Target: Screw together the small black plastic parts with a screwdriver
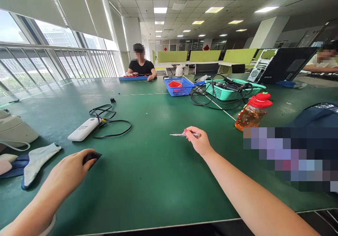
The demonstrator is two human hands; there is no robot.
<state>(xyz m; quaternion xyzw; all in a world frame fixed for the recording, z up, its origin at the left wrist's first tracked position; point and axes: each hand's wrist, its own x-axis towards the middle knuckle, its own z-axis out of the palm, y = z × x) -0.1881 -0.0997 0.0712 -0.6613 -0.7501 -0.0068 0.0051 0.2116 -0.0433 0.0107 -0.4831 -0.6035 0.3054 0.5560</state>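
My left hand (69, 171) is curled over a small black object (92, 157) on the green table (148, 172) and grips it from above. My right hand (198, 142) pinches a thin screwdriver (182, 135) with a clear handle; its metal tip points left, just above the table top. The two hands are well apart, with bare green mat between them.
A white power brick (83, 128) with a black cable (111, 123) lies beyond my left hand. White gloves (37, 160) lie at the left. A red-capped bottle (252, 113), a blue basket (179, 87) and a green basket (232, 90) stand further back. A person (140, 67) sits at the far side.
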